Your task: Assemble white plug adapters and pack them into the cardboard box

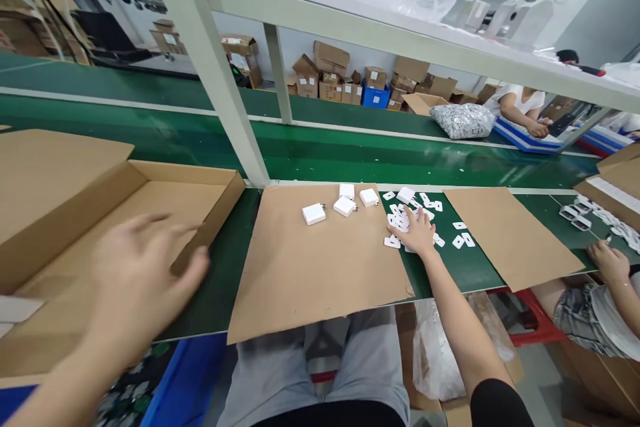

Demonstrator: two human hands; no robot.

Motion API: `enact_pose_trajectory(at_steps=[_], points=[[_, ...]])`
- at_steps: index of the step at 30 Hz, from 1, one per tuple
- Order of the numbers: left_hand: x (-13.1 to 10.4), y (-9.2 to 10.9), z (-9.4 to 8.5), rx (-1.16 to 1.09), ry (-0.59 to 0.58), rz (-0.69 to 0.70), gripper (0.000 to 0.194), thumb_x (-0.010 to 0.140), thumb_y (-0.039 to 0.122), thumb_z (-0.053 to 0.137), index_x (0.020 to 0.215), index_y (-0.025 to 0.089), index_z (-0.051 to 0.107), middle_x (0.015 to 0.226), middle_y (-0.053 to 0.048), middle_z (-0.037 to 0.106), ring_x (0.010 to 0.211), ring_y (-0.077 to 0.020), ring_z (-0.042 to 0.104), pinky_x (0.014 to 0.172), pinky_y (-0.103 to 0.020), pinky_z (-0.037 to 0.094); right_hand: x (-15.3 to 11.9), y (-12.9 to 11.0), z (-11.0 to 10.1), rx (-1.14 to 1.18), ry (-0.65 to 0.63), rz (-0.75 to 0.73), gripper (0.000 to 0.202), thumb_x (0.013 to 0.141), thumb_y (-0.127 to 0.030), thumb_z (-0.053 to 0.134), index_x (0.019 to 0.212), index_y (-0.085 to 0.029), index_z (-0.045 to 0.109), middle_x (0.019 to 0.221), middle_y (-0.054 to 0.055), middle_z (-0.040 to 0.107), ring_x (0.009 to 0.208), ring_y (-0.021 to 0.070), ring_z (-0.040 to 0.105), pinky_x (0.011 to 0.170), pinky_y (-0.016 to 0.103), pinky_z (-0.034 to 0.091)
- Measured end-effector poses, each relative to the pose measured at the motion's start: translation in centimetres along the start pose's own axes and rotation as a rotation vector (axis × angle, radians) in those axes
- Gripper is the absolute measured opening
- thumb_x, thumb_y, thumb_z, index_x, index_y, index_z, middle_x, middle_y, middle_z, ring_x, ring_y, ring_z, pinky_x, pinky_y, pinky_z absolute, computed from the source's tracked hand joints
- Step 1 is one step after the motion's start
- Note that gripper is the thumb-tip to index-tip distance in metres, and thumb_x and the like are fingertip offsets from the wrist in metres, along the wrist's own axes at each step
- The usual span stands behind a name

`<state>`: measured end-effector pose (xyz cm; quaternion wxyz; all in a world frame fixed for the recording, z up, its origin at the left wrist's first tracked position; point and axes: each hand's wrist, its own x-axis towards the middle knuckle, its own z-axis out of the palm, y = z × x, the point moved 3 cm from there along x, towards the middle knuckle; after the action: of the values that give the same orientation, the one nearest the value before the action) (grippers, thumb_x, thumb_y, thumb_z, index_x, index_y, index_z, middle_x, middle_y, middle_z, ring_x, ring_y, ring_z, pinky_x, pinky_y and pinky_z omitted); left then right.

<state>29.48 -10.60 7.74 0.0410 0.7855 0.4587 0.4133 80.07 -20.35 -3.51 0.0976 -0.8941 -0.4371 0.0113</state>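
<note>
My left hand, blurred by motion, is above the open cardboard box at the left. Its thumb is apart from its fingers, and nothing shows in it. My right hand reaches onto a loose heap of small white plastic plates, fingers spread and touching them. Beside that heap, several white charger plugs lie on a flat cardboard sheet, among them one plug at the left and another plug nearer the heap. One more white block rests at the heap's back edge.
A second cardboard sheet lies right of the heap on the green bench. A metal frame post rises behind the box. At the right, a co-worker's hand is near more white parts. A blue bin stands below left.
</note>
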Motion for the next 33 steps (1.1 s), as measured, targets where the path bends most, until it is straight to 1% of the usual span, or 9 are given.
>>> enact_pose_trajectory(at_steps=[3,6,10,13,15,18,24,28,33], points=[[-0.3,4.9,4.8,-0.027,-0.066,0.116,0.03,0.087,0.036,0.062,0.116,0.03,0.065,0.134,-0.013,0.056,0.135,-0.0413,0.051,0.113,-0.064,0.04,0.6,0.2,0.0,0.001,0.063,0.004,0.061,0.092,-0.062,0.055,0.147,-0.035,0.054,0.162,0.013,0.038,0.146,0.0401,0.034,0.112,0.063,0.031],[0.3,7.6,10.7,-0.079,-0.174,0.139,0.035,0.089,0.034,0.058,0.122,0.022,0.063,0.138,-0.019,0.052,0.135,-0.0413,0.05,0.111,-0.062,0.042,1.6,0.9,-0.1,0.037,0.125,0.029,0.047,0.092,-0.049,0.055,0.135,-0.03,0.062,0.147,0.013,0.051,0.134,0.0382,0.043,0.104,0.056,0.04],[1.9,7.0,18.2,-0.023,-0.308,0.052,0.054,0.088,0.038,0.06,0.136,0.013,0.053,0.145,-0.027,0.047,0.139,-0.0464,0.043,0.113,-0.066,0.035,2.6,1.8,-0.2,0.071,0.16,0.043,0.042,0.086,-0.041,0.06,0.123,-0.023,0.064,0.135,0.016,0.055,0.116,0.0364,0.049,0.092,0.049,0.045],[2.5,4.5,21.7,-0.028,-0.387,-0.046,0.065,0.085,0.042,0.063,0.141,0.013,0.048,0.144,-0.025,0.05,0.139,-0.0445,0.042,0.115,-0.062,0.034,2.8,2.4,-0.4,0.081,0.201,0.009,0.037,0.083,-0.035,0.061,0.116,-0.02,0.064,0.127,0.016,0.057,0.108,0.0325,0.052,0.091,0.044,0.044],[2.8,2.7,22.7,-0.052,-0.405,-0.112,0.062,0.084,0.044,0.064,0.138,0.015,0.052,0.142,-0.022,0.052,0.139,-0.042,0.043,0.114,-0.059,0.037,2.9,2.9,-0.6,0.102,0.241,-0.006,0.029,0.083,-0.033,0.058,0.108,-0.019,0.064,0.119,0.015,0.059,0.104,0.0298,0.054,0.091,0.042,0.044],[3.1,1.0,23.0,-0.102,-0.402,-0.166,0.053,0.082,0.046,0.066,0.126,0.018,0.059,0.137,-0.018,0.056,0.137,-0.0394,0.046,0.114,-0.054,0.04,2.9,3.6,-1.0,0.151,0.299,-0.016,0.017,0.085,-0.032,0.053,0.095,-0.02,0.062,0.108,0.012,0.059,0.096,0.0267,0.056,0.086,0.038,0.045],[3.5,1.4,22.4,-0.286,-0.329,-0.25,0.04,0.079,0.045,0.072,0.108,0.021,0.058,0.121,-0.013,0.066,0.124,-0.035,0.057,0.108,-0.051,0.044,2.6,2.4,-1.9,0.234,0.38,-0.057,0.01,0.083,-0.031,0.053,0.089,-0.023,0.055,0.108,0.009,0.057,0.092,0.0251,0.058,0.081,0.036,0.045],[3.5,1.9,22.3,-0.557,-0.255,-0.396,0.045,0.076,0.04,0.075,0.108,0.022,0.049,0.13,-0.012,0.066,0.115,-0.0301,0.065,0.099,-0.046,0.051,2.0,-2.0,-1.9,0.276,0.324,-0.2,0.007,0.086,-0.027,0.053,0.091,-0.024,0.057,0.104,0.007,0.06,0.102,0.0242,0.06,0.09,0.034,0.047],[3.2,2.5,22.3,-0.852,-0.215,-0.357,0.048,0.075,0.035,0.076,0.107,0.023,0.042,0.137,-0.014,0.063,0.117,-0.0255,0.067,0.097,-0.042,0.053,1.0,-9.6,-1.3,0.244,-0.07,-0.459,0.027,0.09,-0.032,0.061,0.116,-0.022,0.062,0.132,0.012,0.052,0.095,0.0227,0.063,0.083,0.035,0.053]])
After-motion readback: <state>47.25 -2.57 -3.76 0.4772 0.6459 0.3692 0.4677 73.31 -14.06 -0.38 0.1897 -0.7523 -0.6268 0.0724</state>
